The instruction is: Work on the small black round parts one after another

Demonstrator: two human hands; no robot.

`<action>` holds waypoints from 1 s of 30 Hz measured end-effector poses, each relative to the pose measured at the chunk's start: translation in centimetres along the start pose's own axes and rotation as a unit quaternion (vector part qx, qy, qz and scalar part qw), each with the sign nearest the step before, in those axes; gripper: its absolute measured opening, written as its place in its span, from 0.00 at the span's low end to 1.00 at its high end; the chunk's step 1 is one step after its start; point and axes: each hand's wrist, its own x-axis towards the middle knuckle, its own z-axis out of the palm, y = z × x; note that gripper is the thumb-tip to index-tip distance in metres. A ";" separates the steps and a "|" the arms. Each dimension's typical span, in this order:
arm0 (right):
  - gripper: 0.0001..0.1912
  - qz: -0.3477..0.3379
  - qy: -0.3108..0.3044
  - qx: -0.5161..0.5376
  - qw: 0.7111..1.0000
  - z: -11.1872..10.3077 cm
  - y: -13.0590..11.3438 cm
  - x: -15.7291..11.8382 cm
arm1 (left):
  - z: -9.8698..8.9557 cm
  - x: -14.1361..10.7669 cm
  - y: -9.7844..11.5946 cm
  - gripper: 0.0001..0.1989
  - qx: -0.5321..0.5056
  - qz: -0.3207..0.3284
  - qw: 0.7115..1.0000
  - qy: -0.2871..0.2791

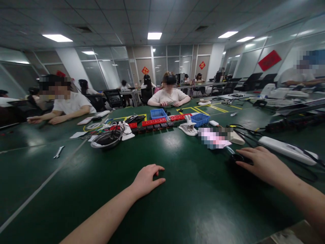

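My left hand (148, 178) rests on the green table (177, 206) with thumb and fingers apart and nothing between them. Off to the right, my right hand (261, 164) reaches over a dark rounded object (241, 159), its fingers spread along the top and side of it; whether it grips the object is hard to tell, but the fingers are apart. A pixelated pink item (214, 138) lies just beyond that object, and a white power strip (288, 150) lies beyond my right hand.
A metal bowl (106, 139), red and black blocks (154, 122), white clamp stand (188, 127) and blue trays (158, 114) (200, 119) stand further back. A wrench (59, 152) lies left. People sit across the table and at its left. Black cables run at the right.
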 end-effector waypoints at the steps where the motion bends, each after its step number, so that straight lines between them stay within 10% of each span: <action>1: 0.23 -0.009 -0.012 0.007 1.000 0.1 0.2 0.3 | 0.0 0.0 0.0 0.18 -0.003 -0.006 1.000 -0.002; 19: 0.16 -0.036 -0.075 0.075 0.994 0.7 0.7 1.7 | 0.3 1.0 -0.3 0.16 -0.017 -0.040 0.999 -0.021; 30: 0.14 -0.115 -0.022 0.117 0.986 -0.6 -8.5 2.3 | 0.1 0.7 0.0 0.16 -0.029 -0.032 0.999 -0.009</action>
